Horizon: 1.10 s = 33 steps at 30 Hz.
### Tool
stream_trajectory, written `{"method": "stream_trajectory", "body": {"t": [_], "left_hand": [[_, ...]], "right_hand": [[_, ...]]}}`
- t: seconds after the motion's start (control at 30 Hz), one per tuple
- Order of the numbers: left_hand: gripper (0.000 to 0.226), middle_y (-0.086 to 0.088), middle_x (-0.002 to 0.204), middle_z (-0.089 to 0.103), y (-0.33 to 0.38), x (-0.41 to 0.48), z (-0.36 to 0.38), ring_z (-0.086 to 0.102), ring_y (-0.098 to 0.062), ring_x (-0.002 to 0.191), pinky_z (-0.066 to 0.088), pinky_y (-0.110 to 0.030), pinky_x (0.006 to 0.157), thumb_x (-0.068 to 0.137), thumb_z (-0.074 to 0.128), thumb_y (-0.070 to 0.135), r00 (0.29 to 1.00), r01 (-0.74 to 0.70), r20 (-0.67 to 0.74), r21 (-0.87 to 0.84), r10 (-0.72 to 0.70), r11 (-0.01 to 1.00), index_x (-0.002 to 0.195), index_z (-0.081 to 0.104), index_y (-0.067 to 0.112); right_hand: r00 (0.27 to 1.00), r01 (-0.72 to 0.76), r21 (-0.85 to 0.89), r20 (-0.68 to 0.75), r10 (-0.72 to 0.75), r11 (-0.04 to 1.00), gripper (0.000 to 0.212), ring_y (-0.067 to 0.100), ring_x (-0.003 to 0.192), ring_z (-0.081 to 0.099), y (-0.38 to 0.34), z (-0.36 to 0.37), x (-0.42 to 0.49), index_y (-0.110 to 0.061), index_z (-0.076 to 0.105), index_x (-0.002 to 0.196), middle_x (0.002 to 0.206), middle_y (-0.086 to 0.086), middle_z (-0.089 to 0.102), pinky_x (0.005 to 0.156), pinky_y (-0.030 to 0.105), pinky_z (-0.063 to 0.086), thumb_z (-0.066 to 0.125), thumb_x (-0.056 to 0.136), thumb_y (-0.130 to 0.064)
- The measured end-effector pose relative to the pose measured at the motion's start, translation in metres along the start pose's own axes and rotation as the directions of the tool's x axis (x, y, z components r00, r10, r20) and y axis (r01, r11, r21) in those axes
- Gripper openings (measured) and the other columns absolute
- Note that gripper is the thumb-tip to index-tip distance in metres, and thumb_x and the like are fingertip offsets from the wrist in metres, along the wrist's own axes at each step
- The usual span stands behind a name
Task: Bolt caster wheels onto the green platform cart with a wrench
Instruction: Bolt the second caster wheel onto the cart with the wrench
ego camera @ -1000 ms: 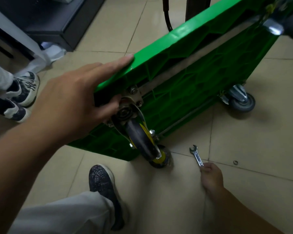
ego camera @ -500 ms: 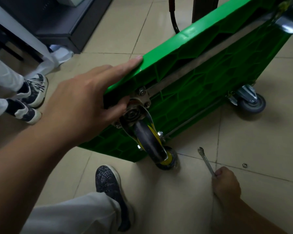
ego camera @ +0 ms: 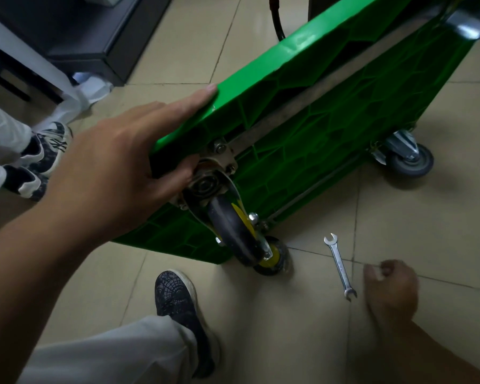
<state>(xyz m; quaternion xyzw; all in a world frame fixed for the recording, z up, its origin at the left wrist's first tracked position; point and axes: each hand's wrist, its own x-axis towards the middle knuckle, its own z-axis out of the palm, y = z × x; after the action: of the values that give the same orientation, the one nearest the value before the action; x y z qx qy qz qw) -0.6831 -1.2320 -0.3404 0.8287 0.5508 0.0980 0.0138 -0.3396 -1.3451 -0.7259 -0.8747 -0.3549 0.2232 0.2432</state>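
Observation:
The green platform cart [ego camera: 330, 112] is tipped on its side on the tiled floor, its ribbed underside facing me. My left hand [ego camera: 117, 167] grips its upper near edge, fingers flat along the top and thumb below beside the mounting plate of a black and yellow caster [ego camera: 233, 231]. A second yellow-hubbed wheel [ego camera: 272, 261] touches the floor under it. A grey caster [ego camera: 408, 159] sits at the far lower corner. A silver open-end wrench [ego camera: 340, 266] lies loose on the floor. My right hand [ego camera: 391, 292] hovers just right of it, fingers curled, with nothing visible in them.
My shoe [ego camera: 178, 309] and trouser leg are in front of the cart. Another person's sneakers [ego camera: 47, 145] stand at the left. A dark cabinet [ego camera: 94, 37] is at the back left, and a black hose [ego camera: 276, 18] hangs behind the cart.
My right hand has let go of the wrench, which now lies flat on the floor, and has shifted right over the spot where a small nut lay. My left hand keeps its hold.

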Motion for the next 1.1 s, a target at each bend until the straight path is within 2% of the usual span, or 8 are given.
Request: {"method": "stream_trajectory", "body": {"t": [0.17,0.27,0.63,0.8,0.87,0.93,1.03,1.1], "left_hand": [[0.076,0.002,0.13,0.065,-0.002,0.0,0.002,0.064,-0.026,0.094,0.056,-0.052,0.075,0.091,0.071,0.027,1.0,0.0,-0.024,-0.01,0.0,1.0,0.156,0.036,0.042],[0.077,0.0,0.138,0.063,-0.004,0.0,0.003,0.065,-0.03,0.112,0.055,-0.058,0.086,0.09,0.073,0.026,1.0,0.005,-0.024,-0.006,-0.005,1.0,0.156,0.036,0.043],[0.077,0.0,0.131,0.063,-0.004,0.0,0.004,0.06,-0.021,0.107,0.055,-0.055,0.087,0.09,0.072,0.026,0.999,0.026,-0.019,-0.014,-0.027,1.0,0.156,0.035,0.042],[0.074,0.003,0.139,0.06,-0.007,0.001,0.003,0.063,-0.027,0.113,0.056,-0.056,0.086,0.094,0.067,0.033,1.0,0.014,0.001,-0.045,-0.014,0.999,0.156,0.03,0.05],[0.073,0.003,0.14,0.061,-0.006,0.001,0.002,0.064,-0.027,0.113,0.057,-0.054,0.085,0.093,0.065,0.034,1.0,0.018,0.004,-0.045,-0.018,0.999,0.155,0.03,0.051],[0.073,0.005,0.135,0.063,-0.004,0.001,0.0,0.065,-0.025,0.11,0.057,-0.048,0.082,0.093,0.065,0.036,1.0,0.026,-0.009,-0.046,-0.026,0.999,0.155,0.03,0.053],[0.075,0.011,0.133,0.063,-0.001,-0.001,0.0,0.065,-0.022,0.11,0.056,-0.044,0.08,0.087,0.059,0.042,1.0,0.021,-0.007,-0.05,-0.021,0.999,0.154,0.028,0.056],[0.073,0.014,0.133,0.063,0.0,-0.001,0.0,0.066,-0.021,0.11,0.056,-0.043,0.079,0.091,0.06,0.043,1.0,0.009,-0.008,-0.047,-0.009,0.999,0.153,0.026,0.058]], "right_hand": [[0.96,-0.259,-0.125,0.074,0.269,0.958,0.066,0.047,0.12,0.047,0.009,-0.02,0.038,0.0,0.052,0.129,0.13,0.03,0.046,0.099,0.055,0.044,0.085,0.078,-0.023],[0.967,-0.218,-0.053,0.123,0.223,0.974,0.062,0.047,0.113,0.056,0.012,-0.016,0.045,0.0,0.054,0.127,0.128,0.03,0.052,0.098,0.052,0.046,0.085,0.077,-0.018],[0.977,-0.173,-0.04,0.12,0.176,0.984,0.014,0.043,0.091,0.063,0.007,-0.007,0.052,-0.004,0.063,0.084,0.087,0.021,0.065,0.083,0.043,0.05,0.076,0.081,-0.008],[0.966,-0.248,0.124,0.102,0.237,0.961,0.015,0.034,0.093,0.068,-0.033,-0.019,0.037,-0.005,0.072,0.092,0.092,0.017,0.073,0.083,0.031,0.049,0.074,0.082,-0.016],[0.986,-0.145,0.353,0.134,0.104,0.924,0.015,0.015,0.083,0.071,-0.085,-0.025,0.027,-0.007,0.072,0.095,0.088,0.013,0.074,0.073,0.02,0.05,0.077,0.081,-0.014],[0.975,0.057,0.559,0.148,-0.167,0.827,0.017,-0.005,0.067,0.065,-0.157,-0.037,0.013,-0.006,0.07,0.096,0.087,0.011,0.073,0.065,0.008,0.049,0.079,0.082,-0.007],[0.835,0.405,0.654,0.021,-0.55,0.639,0.02,0.0,0.07,0.066,-0.255,-0.071,-0.018,-0.011,0.068,0.099,0.087,0.001,0.072,0.066,0.01,0.051,0.08,0.083,-0.008],[0.764,0.505,0.691,-0.08,-0.64,0.517,0.018,0.007,0.071,0.068,-0.295,-0.097,-0.037,-0.013,0.069,0.097,0.085,-0.002,0.072,0.067,0.014,0.052,0.08,0.083,-0.012]]}}
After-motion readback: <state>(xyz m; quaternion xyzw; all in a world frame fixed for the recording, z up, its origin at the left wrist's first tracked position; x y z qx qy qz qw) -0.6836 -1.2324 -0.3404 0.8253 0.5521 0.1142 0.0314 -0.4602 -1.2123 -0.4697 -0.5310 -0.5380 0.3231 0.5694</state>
